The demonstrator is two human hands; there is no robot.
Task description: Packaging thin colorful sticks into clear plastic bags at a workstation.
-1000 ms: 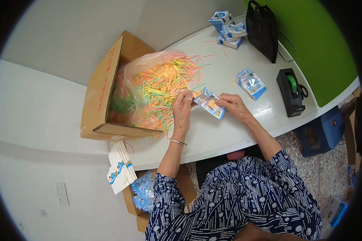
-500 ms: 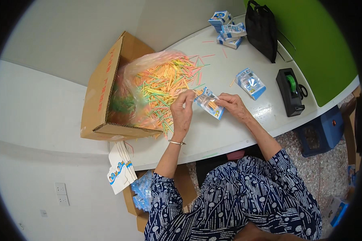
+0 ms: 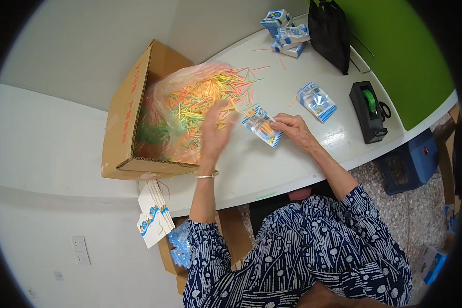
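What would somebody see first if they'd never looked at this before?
Probably the big heap of colourful sticks, spilling from the open cardboard box onto the white table. Next, maybe the bright green panel at the upper right. Near the middle, the right hand holds a small blue-and-white packet.

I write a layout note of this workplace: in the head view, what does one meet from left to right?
White double wall socket, brown cardboard box, blurred left hand, clear-and-blue plastic packet in the right hand, second such packet lying flat, black oblong tape dispenser.
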